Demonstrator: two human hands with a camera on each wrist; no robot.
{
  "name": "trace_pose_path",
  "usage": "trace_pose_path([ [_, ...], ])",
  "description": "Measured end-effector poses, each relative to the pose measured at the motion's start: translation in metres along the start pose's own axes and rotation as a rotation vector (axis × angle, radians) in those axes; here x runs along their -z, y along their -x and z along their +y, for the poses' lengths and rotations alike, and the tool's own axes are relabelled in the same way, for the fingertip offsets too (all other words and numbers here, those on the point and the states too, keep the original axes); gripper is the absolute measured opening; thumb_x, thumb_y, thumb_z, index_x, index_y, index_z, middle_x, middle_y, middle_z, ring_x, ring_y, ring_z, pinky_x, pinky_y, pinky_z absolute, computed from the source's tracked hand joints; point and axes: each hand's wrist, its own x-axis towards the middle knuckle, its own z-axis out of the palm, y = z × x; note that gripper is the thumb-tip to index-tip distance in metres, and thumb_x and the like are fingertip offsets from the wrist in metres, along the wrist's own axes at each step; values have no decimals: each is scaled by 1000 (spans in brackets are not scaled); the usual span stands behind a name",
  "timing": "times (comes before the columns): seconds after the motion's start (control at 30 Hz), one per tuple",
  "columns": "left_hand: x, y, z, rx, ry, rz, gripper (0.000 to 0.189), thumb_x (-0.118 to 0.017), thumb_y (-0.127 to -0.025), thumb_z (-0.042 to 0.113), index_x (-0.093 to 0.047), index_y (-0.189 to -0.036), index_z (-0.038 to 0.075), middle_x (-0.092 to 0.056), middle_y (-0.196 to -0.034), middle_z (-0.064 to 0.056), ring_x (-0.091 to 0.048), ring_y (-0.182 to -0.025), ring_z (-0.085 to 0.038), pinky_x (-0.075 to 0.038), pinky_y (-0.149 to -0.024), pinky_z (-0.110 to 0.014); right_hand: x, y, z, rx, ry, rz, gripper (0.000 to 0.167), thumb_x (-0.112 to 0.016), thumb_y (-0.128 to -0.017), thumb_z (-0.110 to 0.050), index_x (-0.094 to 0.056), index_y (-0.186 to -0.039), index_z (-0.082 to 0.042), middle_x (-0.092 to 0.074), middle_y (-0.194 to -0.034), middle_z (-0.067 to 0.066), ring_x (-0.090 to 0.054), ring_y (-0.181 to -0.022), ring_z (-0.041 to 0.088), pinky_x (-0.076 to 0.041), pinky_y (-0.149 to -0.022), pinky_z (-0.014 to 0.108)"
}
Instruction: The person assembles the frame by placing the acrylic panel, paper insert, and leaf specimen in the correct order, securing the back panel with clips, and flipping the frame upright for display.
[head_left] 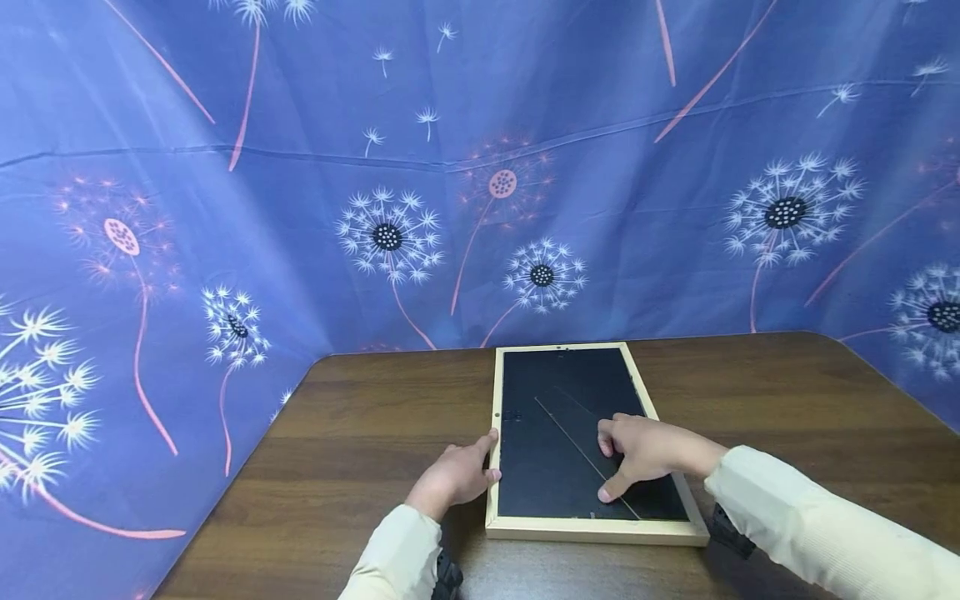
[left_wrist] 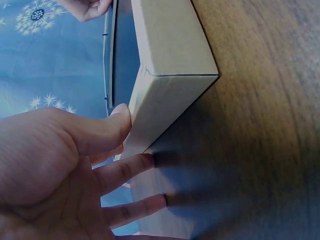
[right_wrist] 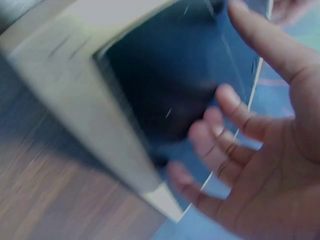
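Observation:
A picture frame (head_left: 588, 531) with pale wooden edges lies on the table, its black back panel (head_left: 547, 467) facing up. A thin straight light line (head_left: 566, 435) runs diagonally across the panel; whether it is a strip or an edge I cannot tell. My left hand (head_left: 456, 477) touches the frame's left side with thumb and index finger. In the left wrist view its other fingers (left_wrist: 127, 210) extend low beside the frame. Over the panel's lower right part is my right hand (head_left: 645, 450), thumb out near the line, other fingers loosely bent, nothing visibly gripped.
The brown wood-grain table (head_left: 375, 425) extends on both sides of the frame. Behind it hangs a blue cloth (head_left: 630, 208) with dandelion prints, also running down the left side. Dark wrist devices (head_left: 731, 532) show under the pale sleeves (head_left: 810, 517).

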Motion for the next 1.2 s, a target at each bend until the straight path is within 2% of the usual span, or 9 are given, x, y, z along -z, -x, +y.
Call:
trace_pose_path([
  [0.03,0,0,0,2,6,-2,57,-67,-98,17,-47,-150,6,-61,-133,-28,-49,-129,-52,-43,-105,-61,2,2,4,25,-59,8,41,-90,-76,-29,-55,-87,-10,-47,-85,3,-45,-76,19,-37,-62,30],
  [0.13,0,1,-1,3,25,-7,57,-66,-99,17,-47,-151,6,-59,-135,-28,-47,-130,-54,-42,-105,-63,12,7,21,81,-204,39,22,-78,-89,-21,-61,-91,-9,-53,-85,1,-48,-75,16,-39,-62,27],
  [0.27,-1,1,-2,-4,34,-8,57,-66,-99,18,-47,-151,6,-58,-138,-27,-46,-131,-54,-42,-105,-63,21,14,45,65,-287,99,13,-67,-97,-16,-66,-101,-4,-60,-84,0,-53,-76,17,-44,-64,30],
  [0.47,-2,1,-3,-15,33,-2,58,-67,-98,18,-47,-150,5,-59,-137,-27,-47,-130,-53,-42,-105,-62,23,25,73,-12,-327,168,16,-60,-100,-10,-65,-106,3,-59,-84,3,-55,-79,20,-48,-65,30],
  [0.67,0,0,-2,-18,37,-1,57,-67,-98,16,-47,-150,4,-59,-135,-28,-48,-129,-53,-43,-104,-63,17,29,88,-14,-398,204,16,-64,-95,-7,-65,-105,6,-60,-82,5,-56,-76,17,-50,-63,29],
  [0.77,0,0,-2,-19,41,0,57,-67,-98,16,-47,-150,4,-59,-137,-28,-48,-129,-54,-42,-104,-64,15,26,92,-20,-466,194,17,-66,-94,-6,-63,-104,7,-61,-83,6,-58,-77,18,-51,-64,30],
  [0.93,-1,0,-2,-24,28,3,57,-67,-98,16,-47,-150,3,-58,-138,-27,-48,-128,-54,-43,-104,-63,14,19,101,-70,-576,130,23,-68,-94,-7,-57,-106,9,-60,-86,5,-60,-81,19,-53,-66,32],
  [1.07,0,-1,-2,-20,23,-2,57,-67,-98,16,-47,-150,4,-57,-139,-27,-48,-129,-54,-42,-105,-63,14,17,108,-95,-630,88,30,-70,-93,-9,-54,-110,10,-60,-91,3,-59,-84,15,-53,-69,32],
  [1.2,0,-1,-2,-19,17,-6,57,-66,-98,17,-46,-150,4,-57,-139,-27,-47,-129,-55,-41,-106,-63,15,17,111,-84,-671,48,35,-71,-92,-10,-52,-112,11,-58,-91,2,-56,-83,14,-51,-69,31],
])
